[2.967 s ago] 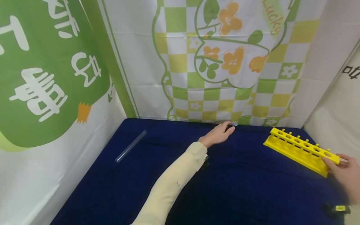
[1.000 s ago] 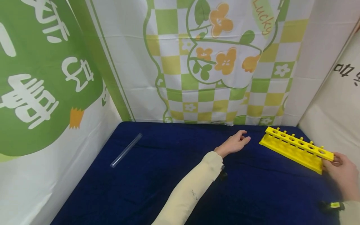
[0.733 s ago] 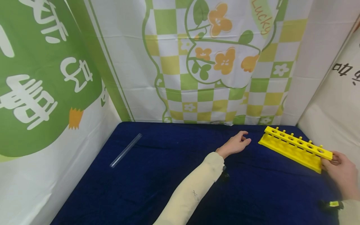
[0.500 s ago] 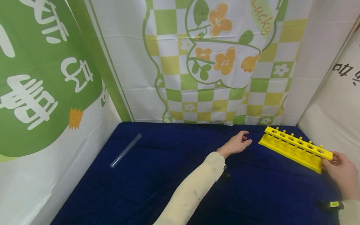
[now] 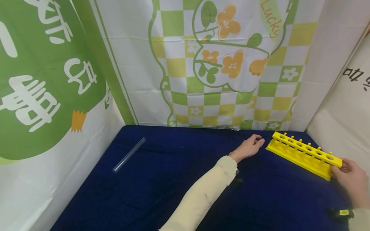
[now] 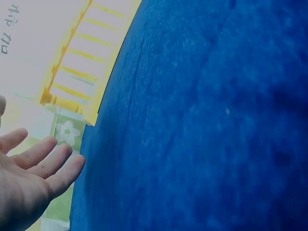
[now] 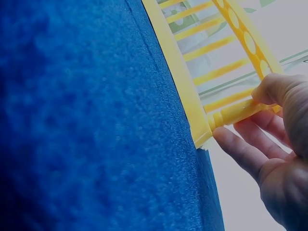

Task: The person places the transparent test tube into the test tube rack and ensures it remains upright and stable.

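Printed cloth (image 5: pixel 185 106), checked in green, yellow and white with orange flowers, hangs beyond both hands, and a green-and-white sheet (image 5: pixel 43 65) with large white characters rises far to their left. Under them spreads a table (image 5: pixel 173 179) covered in deep blue, soft-looking cloth.

Between the two hands stands a yellow test-tube rack (image 5: pixel 304 149), upright, its base along the blue cloth. It is bright, plain plastic: a top plate with six round holes, a row of short pegs along its far side, and slim bars joining it to the base. Pale background shows through the holes in the right wrist view. Its long axis slants from just beyond the left fingertips toward the person and into the right hand.

The right hand (image 5: pixel 352 179) grips the nearer end of the rack, thumb at the top plate and fingers at the end below it. The left hand (image 5: pixel 248 147), in a cream sleeve (image 5: pixel 199 195), is apart from the rack, its fingers loosely extended just beside the farther end.

Well to the left of the left hand lies a clear tube (image 5: pixel 129 155), blue cloth showing through its wall. It slants, nearer end leftward; I cannot tell which end is the mouth.
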A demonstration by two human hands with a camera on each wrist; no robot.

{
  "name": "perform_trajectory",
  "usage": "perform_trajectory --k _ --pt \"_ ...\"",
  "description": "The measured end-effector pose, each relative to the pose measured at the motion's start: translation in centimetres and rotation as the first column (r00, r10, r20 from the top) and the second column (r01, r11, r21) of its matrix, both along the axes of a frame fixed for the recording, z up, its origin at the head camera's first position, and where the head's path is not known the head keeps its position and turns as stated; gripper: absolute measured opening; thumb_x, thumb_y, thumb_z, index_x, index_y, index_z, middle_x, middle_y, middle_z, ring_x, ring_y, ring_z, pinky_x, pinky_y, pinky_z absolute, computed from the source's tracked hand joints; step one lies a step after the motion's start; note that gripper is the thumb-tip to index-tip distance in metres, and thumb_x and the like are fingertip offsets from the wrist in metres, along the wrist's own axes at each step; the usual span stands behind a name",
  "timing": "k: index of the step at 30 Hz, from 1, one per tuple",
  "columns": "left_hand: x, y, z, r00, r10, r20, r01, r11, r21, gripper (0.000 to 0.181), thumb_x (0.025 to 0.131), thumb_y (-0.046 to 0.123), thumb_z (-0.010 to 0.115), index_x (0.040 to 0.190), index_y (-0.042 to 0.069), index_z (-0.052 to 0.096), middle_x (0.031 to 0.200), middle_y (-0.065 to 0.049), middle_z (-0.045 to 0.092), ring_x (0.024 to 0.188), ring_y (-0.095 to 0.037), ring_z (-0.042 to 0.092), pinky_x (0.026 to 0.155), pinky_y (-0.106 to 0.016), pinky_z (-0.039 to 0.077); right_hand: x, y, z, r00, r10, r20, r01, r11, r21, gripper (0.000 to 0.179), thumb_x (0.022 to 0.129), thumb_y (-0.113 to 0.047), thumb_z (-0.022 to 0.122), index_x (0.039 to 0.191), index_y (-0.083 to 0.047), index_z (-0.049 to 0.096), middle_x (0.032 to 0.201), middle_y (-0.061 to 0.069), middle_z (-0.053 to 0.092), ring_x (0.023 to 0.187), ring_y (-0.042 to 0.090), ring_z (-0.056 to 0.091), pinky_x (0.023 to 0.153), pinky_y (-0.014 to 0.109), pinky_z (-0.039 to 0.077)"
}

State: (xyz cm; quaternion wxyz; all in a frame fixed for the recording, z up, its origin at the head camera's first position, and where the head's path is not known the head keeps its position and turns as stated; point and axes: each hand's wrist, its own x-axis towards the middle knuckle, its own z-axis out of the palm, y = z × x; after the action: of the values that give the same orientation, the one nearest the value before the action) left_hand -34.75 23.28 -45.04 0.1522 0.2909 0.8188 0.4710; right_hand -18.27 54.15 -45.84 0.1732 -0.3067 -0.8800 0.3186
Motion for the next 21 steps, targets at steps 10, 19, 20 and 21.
perform_trajectory --k 10,19,20,21 --pt "0.6 1.0 0.0 0.999 0.04 0.036 -0.041 0.999 0.026 0.046 0.101 0.06 0.036 0.14 0.037 0.044 0.134 0.009 0.057 0.116 -0.01 0.059 0.094 -0.035 0.052 -0.1 0.1 0.0 1.0 -0.007 0.007 0.007 1.0 0.0 0.065 0.092 -0.009 0.049 0.146 0.017 0.023 0.131 0.046 0.041 0.109 0.058 0.05 0.042 0.023 0.045" --pt "1.2 2.0 -0.1 0.996 0.069 0.061 -0.071 0.997 0.037 0.04 0.103 0.051 0.041 0.137 0.032 0.049 0.13 0.008 0.06 0.111 -0.011 0.062 0.091 -0.035 0.053 -0.1 0.1 -0.2 1.0 0.001 -0.02 -0.001 1.0 -0.003 0.062 0.093 -0.007 0.048 0.146 0.015 0.025 0.132 0.045 0.043 0.11 0.057 0.051 0.041 0.021 0.044" --pt "1.3 2.2 -0.2 0.995 0.076 0.062 -0.079 0.996 0.039 0.039 0.103 0.049 0.042 0.136 0.031 0.05 0.128 0.008 0.061 0.109 -0.011 0.062 0.09 -0.034 0.053 -0.1 0.1 -0.2 1.0 -0.002 -0.02 0.002 1.0 -0.001 0.062 0.093 -0.007 0.048 0.146 0.015 0.025 0.132 0.045 0.043 0.11 0.057 0.051 0.041 0.021 0.044" --pt "1.4 2.4 -0.2 0.994 0.084 0.063 -0.087 0.995 0.04 0.038 0.103 0.048 0.043 0.136 0.031 0.051 0.126 0.008 0.062 0.107 -0.011 0.063 0.089 -0.034 0.053 0.0 0.1 -0.2 1.0 -0.002 -0.024 0.002 1.0 0.001 0.062 0.093 -0.007 0.048 0.146 0.015 0.026 0.131 0.045 0.043 0.11 0.057 0.052 0.041 0.021 0.044"
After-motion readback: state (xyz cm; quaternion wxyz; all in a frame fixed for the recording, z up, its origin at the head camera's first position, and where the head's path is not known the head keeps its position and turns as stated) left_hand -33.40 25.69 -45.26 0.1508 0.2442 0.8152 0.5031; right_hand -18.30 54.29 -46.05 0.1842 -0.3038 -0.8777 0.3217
